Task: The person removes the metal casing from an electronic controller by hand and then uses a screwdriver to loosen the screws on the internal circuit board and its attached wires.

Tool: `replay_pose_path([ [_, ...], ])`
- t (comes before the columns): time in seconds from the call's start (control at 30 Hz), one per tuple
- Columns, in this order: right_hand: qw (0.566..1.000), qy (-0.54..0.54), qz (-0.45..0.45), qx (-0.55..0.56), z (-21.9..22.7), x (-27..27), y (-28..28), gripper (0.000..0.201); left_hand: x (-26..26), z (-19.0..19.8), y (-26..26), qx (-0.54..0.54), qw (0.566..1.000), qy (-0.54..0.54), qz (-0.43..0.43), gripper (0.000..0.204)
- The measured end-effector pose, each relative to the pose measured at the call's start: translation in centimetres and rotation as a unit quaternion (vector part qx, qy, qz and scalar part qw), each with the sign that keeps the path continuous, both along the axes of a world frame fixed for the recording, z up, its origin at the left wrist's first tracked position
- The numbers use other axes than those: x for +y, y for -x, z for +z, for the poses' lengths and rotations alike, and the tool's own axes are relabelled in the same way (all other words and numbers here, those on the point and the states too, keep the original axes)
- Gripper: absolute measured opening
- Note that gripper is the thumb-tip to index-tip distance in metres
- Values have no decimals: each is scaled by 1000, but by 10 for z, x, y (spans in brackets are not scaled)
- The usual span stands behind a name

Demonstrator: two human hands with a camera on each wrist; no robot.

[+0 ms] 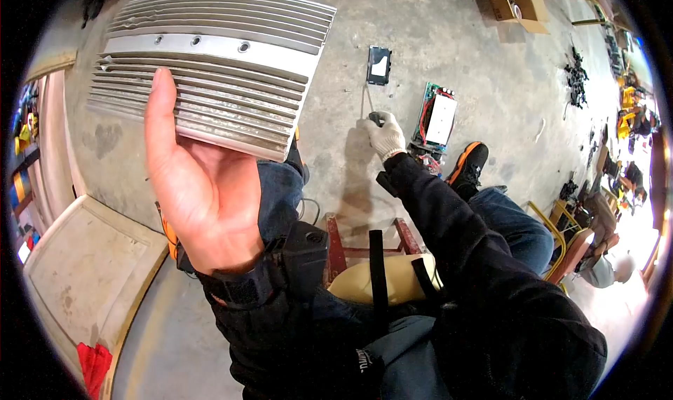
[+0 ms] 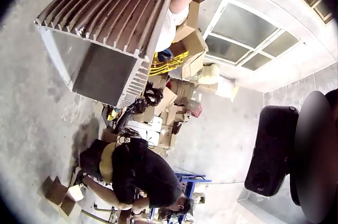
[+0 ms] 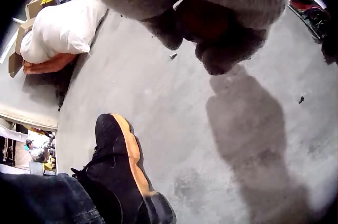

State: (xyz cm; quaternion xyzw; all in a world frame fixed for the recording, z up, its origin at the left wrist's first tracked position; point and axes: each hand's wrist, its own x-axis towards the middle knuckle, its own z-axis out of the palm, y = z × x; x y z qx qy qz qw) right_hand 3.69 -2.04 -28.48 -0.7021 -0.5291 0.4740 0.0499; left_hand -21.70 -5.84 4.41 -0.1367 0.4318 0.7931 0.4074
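My bare left hand (image 1: 203, 190) holds up a finned aluminium housing (image 1: 203, 46), its thumb lying across the fins and its other fingers hidden behind. A flat band with several holes runs between the fins. In the left wrist view the housing (image 2: 113, 10) shows its open end and a dark inner face. My gloved right hand (image 1: 387, 137) grips a screwdriver (image 1: 371, 100), its thin shaft pointing to a small black panel (image 1: 379, 65) on the floor. Beside that hand lies a circuit board unit (image 1: 438, 120) with a white block and loose wires.
An open cardboard box (image 1: 515, 8) stands at the upper right, and dark small parts (image 1: 576, 78) lie heaped below it. A pale padded board (image 1: 91, 260) is at the left. My shoe (image 1: 468, 167) rests close to the circuit unit. Another person (image 2: 142, 171) bends over farther off.
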Motion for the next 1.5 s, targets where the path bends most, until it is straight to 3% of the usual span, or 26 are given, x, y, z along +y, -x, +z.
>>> replay_pose_path([
  [0.07,996,-77,30,22,1,2,0,49,-1,0,-2,6,1000,7,-1,35],
  [0.1,998,-39,18,48,6,7,3,49,0,0,-4,0,1000,17,7,38],
  [0.23,996,-57,44,56,-8,25,35,52,-1,-6,-1,-8,1000,8,13,39],
  [0.37,996,-57,39,52,-47,36,47,49,0,-6,-1,-4,1000,-3,7,38],
  [0.5,999,-22,17,24,-39,37,28,43,3,-4,-2,-7,1000,-5,6,39],
  [0.67,997,-70,-4,-13,9,6,5,47,4,-3,-5,-7,1000,-11,-1,40],
  [0.73,997,-46,54,38,11,-7,-2,48,3,-2,-7,-1,1000,-6,-11,39],
  [0.87,993,-3,120,15,-9,-20,-5,48,3,-2,-10,-13,1000,-11,-3,38],
  [1.03,998,-45,29,-18,4,-1,-9,46,4,0,-9,-17,1000,0,1,37],
  [1.17,994,-81,69,-40,10,12,-28,45,3,0,-7,-6,999,-38,-26,36],
  [1.23,991,-104,81,1,16,12,-34,46,2,0,-6,-13,999,-41,-26,36],
  [1.33,989,-53,138,20,34,8,-23,47,1,1,-11,-7,999,-38,-24,37],
  [1.5,987,-49,153,9,6,6,4,45,-2,0,-12,-15,999,-35,-27,36],
])
